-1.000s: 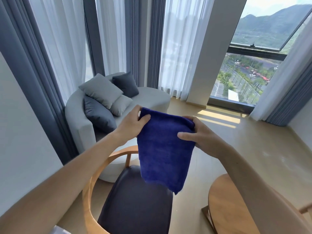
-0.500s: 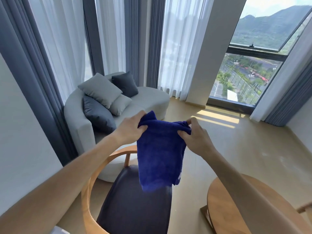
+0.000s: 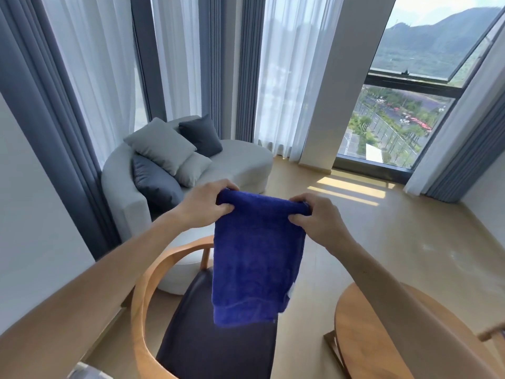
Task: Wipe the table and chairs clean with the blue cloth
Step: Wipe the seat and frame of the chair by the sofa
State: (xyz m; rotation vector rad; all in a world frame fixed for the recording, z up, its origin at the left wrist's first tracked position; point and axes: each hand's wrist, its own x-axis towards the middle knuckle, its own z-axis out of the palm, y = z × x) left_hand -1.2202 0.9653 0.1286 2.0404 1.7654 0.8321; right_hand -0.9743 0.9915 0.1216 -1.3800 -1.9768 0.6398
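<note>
A blue cloth point(image 3: 254, 263) hangs folded in the air in front of me, held by its top edge. My left hand point(image 3: 203, 205) pinches the top left corner and my right hand point(image 3: 318, 220) pinches the top right corner. Below the cloth stands a wooden chair point(image 3: 142, 291) with a curved backrest and a dark seat cushion point(image 3: 218, 348). The round wooden table point(image 3: 363, 343) is at the lower right, partly hidden by my right forearm.
A grey curved sofa point(image 3: 240, 165) with several cushions stands behind the chair by the curtains. A tall window point(image 3: 396, 127) lies to the right, with bare wooden floor point(image 3: 410, 242) before it. Another wooden chair part point(image 3: 492, 335) pokes in at the right edge.
The cloth has been folded over: both hands rolled its top edge down and apart, so it now hangs shorter, doubled and straighter. The hands sit slightly lower than before.
</note>
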